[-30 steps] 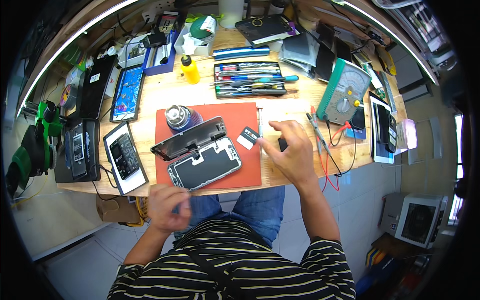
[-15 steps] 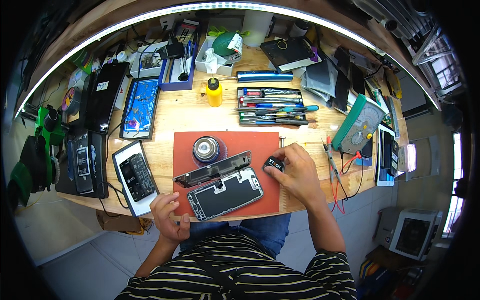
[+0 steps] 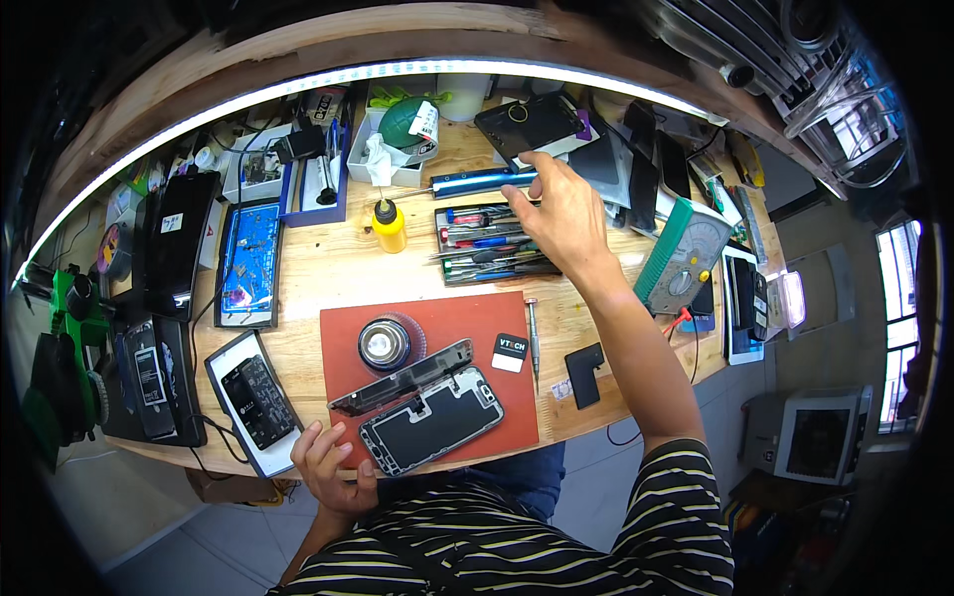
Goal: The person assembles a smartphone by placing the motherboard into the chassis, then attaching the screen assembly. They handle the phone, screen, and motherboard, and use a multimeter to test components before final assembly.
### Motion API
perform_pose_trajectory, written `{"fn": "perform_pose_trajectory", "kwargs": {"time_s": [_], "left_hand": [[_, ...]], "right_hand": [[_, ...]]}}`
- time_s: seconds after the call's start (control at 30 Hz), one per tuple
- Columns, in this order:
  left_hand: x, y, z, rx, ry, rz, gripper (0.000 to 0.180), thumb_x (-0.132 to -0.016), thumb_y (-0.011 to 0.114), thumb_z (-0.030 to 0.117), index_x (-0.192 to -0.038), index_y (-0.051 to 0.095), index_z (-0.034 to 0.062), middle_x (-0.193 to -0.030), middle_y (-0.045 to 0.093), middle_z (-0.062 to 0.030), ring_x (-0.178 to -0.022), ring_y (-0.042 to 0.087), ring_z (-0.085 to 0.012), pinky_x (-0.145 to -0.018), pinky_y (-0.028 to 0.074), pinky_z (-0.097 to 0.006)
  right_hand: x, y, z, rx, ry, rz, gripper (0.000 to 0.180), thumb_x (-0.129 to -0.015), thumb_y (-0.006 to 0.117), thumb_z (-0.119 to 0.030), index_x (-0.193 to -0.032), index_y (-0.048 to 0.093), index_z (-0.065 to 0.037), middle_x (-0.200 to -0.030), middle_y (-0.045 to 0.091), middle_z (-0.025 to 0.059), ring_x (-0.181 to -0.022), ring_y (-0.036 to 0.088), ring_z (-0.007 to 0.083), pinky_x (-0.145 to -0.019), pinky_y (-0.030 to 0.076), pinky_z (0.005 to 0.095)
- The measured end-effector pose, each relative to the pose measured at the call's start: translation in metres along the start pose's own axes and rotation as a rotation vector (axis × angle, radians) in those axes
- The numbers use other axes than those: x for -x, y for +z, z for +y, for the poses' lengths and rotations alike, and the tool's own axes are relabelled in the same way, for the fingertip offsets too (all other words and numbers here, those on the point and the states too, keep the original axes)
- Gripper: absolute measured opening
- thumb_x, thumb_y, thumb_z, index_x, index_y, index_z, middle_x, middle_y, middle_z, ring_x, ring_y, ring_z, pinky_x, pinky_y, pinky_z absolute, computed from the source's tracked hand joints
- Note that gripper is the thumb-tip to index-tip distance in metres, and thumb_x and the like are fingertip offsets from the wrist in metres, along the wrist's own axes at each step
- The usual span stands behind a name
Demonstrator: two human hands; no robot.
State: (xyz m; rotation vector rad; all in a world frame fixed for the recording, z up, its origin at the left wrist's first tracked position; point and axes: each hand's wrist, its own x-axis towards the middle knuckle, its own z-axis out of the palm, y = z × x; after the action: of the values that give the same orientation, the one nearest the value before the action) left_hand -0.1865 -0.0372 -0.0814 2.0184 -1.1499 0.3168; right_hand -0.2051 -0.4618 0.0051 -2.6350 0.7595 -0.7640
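Note:
My right hand (image 3: pixel 564 211) reaches over the far tools with thumb and fingers apart, at the end of a blue cylindrical tool (image 3: pixel 482 182); whether it touches the tool I cannot tell. Below it lies a black tray (image 3: pixel 449 268) of screwdrivers and tweezers. Near the bench edge, my left hand (image 3: pixel 333 469) holds nothing, its fingers loosely bent and apart beside an opened smartphone (image 3: pixel 429 425). The phone's screen (image 3: pixel 402 379) is tilted up behind its body, next to a round metal-topped container (image 3: pixel 386 343). A small black-and-white card (image 3: pixel 510 352) rests on the red mat (image 3: pixel 487 422).
Right of the mat are a slim screwdriver (image 3: pixel 534 343), a black L-shaped battery (image 3: pixel 585 375) and a green-sided multimeter (image 3: pixel 684 258). A yellow bottle (image 3: pixel 389 228) stands behind the mat. Phone parts in a white tray (image 3: pixel 280 463) are at left, near a blue board tray (image 3: pixel 248 268).
My right hand has let go of the small card on the mat and moved away to the tools at the back. My left hand stays by the phone. The view has tilted up.

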Motion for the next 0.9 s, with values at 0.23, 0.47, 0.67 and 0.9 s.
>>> {"fn": "perform_pose_trajectory", "kwargs": {"time_s": [0.23,0.47,0.67,0.9], "left_hand": [[-0.005,0.001,0.006,-0.02,0.013,0.028,0.033,-0.089,0.069,0.024,-0.115,0.056,0.0081,-0.124,0.067,-0.0167,-0.124,0.055,-0.0398,-0.104,0.042,-0.051],[-0.01,0.003,0.009,-0.026,-0.011,0.044,0.03,-0.09,0.073,0.029,-0.111,0.06,0.0115,-0.123,0.069,-0.0129,-0.122,0.057,-0.0365,-0.104,0.042,-0.048],[-0.005,0.014,0.018,-0.011,-0.055,0.071,0.032,-0.086,0.076,0.026,-0.112,0.063,0.0122,-0.125,0.071,-0.0101,-0.126,0.057,-0.0346,-0.105,0.041,-0.047],[-0.012,0.006,0.007,0.029,-0.016,0.12,0.028,-0.086,0.075,0.019,-0.111,0.065,0.0125,-0.123,0.072,-0.0089,-0.124,0.059,-0.0337,-0.105,0.042,-0.046]], "right_hand": [[-0.015,0.005,-0.012,0.089,0.056,-0.047,0.037,-0.089,0.077,-0.026,-0.117,0.071,-0.003,-0.087,0.071,0.0163,-0.077,0.07,0.0351,-0.07,0.054,0.0468],[0.046,-0.083,-0.131,-0.428,-0.349,-0.158,0.024,-0.084,0.085,-0.013,-0.104,0.077,-0.004,-0.062,0.056,-0.0015,-0.05,0.049,0.0062,-0.046,0.034,0.0231],[0.086,-0.082,-0.214,-0.503,-0.644,0.022,0.024,-0.063,0.093,-0.019,-0.083,0.08,-0.018,-0.063,0.055,-0.0044,-0.048,0.048,0.0064,-0.044,0.033,0.0222],[0.108,-0.096,-0.216,-0.488,-0.727,0.011,0.03,-0.072,0.087,-0.016,-0.098,0.078,-0.006,-0.07,0.057,0.0008,-0.051,0.049,0.0094,-0.044,0.035,0.0255]]}}
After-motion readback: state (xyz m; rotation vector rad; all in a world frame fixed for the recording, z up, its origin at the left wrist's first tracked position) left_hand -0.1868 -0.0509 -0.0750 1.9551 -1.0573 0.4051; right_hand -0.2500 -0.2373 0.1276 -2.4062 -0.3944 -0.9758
